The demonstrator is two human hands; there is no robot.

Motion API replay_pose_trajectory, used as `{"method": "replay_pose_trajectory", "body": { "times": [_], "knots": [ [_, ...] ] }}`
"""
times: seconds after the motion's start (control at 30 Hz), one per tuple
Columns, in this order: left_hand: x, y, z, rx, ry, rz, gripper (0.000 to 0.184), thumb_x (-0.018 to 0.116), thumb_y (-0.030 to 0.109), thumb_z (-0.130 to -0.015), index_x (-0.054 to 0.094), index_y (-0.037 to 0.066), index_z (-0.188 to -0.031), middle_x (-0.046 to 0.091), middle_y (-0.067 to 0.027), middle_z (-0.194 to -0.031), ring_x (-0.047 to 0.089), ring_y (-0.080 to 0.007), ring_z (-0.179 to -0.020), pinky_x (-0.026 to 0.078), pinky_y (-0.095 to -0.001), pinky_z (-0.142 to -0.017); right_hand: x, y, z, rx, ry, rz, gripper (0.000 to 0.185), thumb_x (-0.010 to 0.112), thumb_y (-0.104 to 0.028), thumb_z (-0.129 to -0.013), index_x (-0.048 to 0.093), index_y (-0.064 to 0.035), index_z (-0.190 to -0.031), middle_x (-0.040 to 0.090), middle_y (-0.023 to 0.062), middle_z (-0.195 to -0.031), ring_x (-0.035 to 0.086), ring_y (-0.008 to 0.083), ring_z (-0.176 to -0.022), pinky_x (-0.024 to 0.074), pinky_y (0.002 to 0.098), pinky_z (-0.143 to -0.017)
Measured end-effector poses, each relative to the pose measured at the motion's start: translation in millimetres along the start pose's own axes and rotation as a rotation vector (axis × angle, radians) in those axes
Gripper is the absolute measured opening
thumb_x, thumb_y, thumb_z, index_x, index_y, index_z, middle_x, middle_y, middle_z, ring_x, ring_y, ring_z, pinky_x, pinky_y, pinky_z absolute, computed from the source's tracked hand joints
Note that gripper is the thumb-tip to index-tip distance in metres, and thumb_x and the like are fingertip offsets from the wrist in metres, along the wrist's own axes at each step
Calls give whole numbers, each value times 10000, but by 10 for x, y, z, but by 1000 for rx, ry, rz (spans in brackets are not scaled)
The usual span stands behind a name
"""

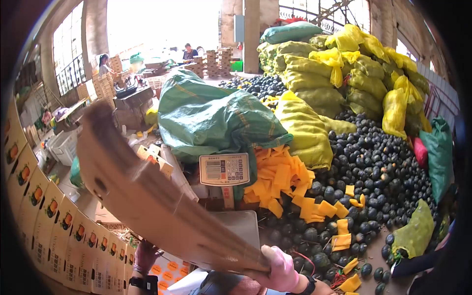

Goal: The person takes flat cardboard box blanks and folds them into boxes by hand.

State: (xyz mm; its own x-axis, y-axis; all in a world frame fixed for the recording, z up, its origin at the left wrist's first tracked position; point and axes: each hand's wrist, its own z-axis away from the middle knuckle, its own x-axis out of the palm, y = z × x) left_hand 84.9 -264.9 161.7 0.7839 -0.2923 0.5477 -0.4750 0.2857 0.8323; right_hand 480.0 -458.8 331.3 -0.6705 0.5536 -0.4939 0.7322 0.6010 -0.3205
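A large brown flattened cardboard box [162,196] stretches diagonally across the view, its far end raised at the left. My right hand [280,268], in a pinkish glove, is closed around its near right end. At the lower edge of the cardboard is my left hand [145,255], its fingers curled and partly hidden by it. Just beyond the cardboard stands a weighing scale with a keypad display [224,169] on a post and a metal platform [241,226]. Below the cardboard, a white sheet with orange round prints [169,270] shows in part.
Printed cartons [73,241] line the left side. Dark green pumpkins [378,172] heap at the right, with orange foam sheets [275,177] scattered over some. Yellow mesh sacks [314,83] are stacked behind, beside a green tarp sack [211,118]. Two people [189,52] are in the background.
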Motion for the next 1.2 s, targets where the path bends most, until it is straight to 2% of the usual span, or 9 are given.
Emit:
{"method": "replay_pose_trajectory", "body": {
  "times": [0.2, 0.23, 0.33, 0.37, 0.6, 0.93, 1.03, 1.17, 1.2],
  "knots": [
    [65, 155, -176, -97, 123, -36, 436, 308, 481, -979, 589, 194, -1147, 599, -17, -1234, 518, -249, -1147, 388, -498, -921, -73, 88, 155, 269, 113, 85, 766, 836, -319, -694, 415, 37, -1225, 610, 172, -941, 637, 336, -783, 524, 377, -698],
    [-38, 153, -283, -124, 54, 26, 452, 359, 509, -959, 632, 172, -1087, 644, -27, -1145, 542, -228, -1105, 383, -479, -932, -214, 37, 105, 543, 111, -93, 801, 842, -358, -690, 409, 35, -1237, 650, 170, -912, 674, 301, -791, 549, 373, -659],
    [446, 331, -393, -127, -49, -233, 397, 478, 407, -941, 606, 100, -1158, 624, -50, -1159, 560, -187, -1065, 415, -326, -902, -464, 180, 416, 789, 86, -208, 798, 861, -293, -665, 404, 2, -1249, 627, 146, -1031, 642, 228, -945, 521, 350, -806],
    [745, 413, -453, 41, -146, -790, 296, 556, 225, -916, 581, 60, -1161, 609, -38, -1158, 562, -155, -1038, 452, -287, -861, -499, 151, 550, 858, 132, -285, 800, 866, -285, -660, 404, 1, -1248, 603, 138, -1088, 609, 215, -1003, 502, 354, -850],
    [1871, 431, -328, -208, -330, -522, 665, 691, 59, -791, 360, 20, -1366, 517, -97, -1282, 488, -194, -1175, 392, -334, -1012, -981, -184, 1227, 1130, 348, -481, 746, 832, -242, -723, 397, 21, -1269, 568, 98, -1172, 538, 175, -1102, 441, 341, -966],
    [1654, -353, 345, -517, -311, -510, 614, 654, 39, -802, 389, 31, -1356, 559, -96, -1227, 546, -184, -1104, 432, -324, -978, -1194, -915, 2272, 1486, 464, -595, 723, 791, -181, -768, 379, 15, -1330, 586, 104, -1175, 563, 171, -1070, 461, 317, -931],
    [1620, -358, 350, -444, -339, -587, 608, 651, 92, -817, 389, 7, -1358, 548, -109, -1251, 539, -187, -1121, 424, -319, -983, -1275, -1162, 2207, 1652, 380, -535, 726, 781, -145, -770, 375, 18, -1350, 616, 119, -1141, 609, 167, -1000, 509, 310, -843],
    [1608, -230, 216, -287, -539, -920, 663, 670, 133, -825, 349, -10, -1386, 465, -133, -1355, 465, -222, -1213, 369, -359, -1039, -1198, -1448, 2294, 1679, 181, -720, 794, 803, -143, -708, 394, -12, -1376, 576, 82, -1228, 496, 183, -1168, 360, 332, -1040],
    [1595, -227, 229, -10, -541, -1120, 720, 718, 121, -781, 356, 14, -1394, 425, -150, -1389, 419, -280, -1259, 334, -396, -1068, -1195, -1494, 2293, 1643, 222, -786, 803, 801, -136, -705, 388, -13, -1382, 560, 83, -1249, 488, 184, -1179, 359, 329, -1041]
  ]
}}
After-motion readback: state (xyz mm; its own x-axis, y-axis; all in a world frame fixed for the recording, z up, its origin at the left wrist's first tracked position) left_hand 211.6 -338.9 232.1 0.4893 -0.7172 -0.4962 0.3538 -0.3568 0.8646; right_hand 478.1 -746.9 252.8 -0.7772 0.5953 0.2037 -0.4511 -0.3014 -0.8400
